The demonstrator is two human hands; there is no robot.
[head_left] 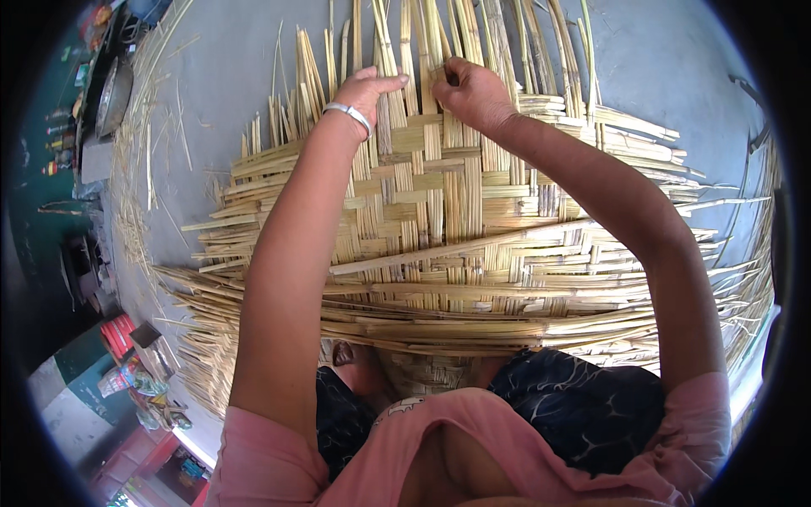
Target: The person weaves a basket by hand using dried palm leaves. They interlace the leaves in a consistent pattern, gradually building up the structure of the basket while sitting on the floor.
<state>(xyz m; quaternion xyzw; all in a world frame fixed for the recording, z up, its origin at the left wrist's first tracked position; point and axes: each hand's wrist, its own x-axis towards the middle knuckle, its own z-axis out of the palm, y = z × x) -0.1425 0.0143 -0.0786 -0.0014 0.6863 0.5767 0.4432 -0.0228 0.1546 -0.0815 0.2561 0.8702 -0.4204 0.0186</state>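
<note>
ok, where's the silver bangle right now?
Head view, upper left of centre: the silver bangle circles the wrist just below the left hand, near the upper left of the woven mat.

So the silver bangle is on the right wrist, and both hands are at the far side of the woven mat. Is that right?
Not quite: the head view shows the silver bangle on the left wrist. The left hand and right hand are at the far side of the woven mat.
</note>
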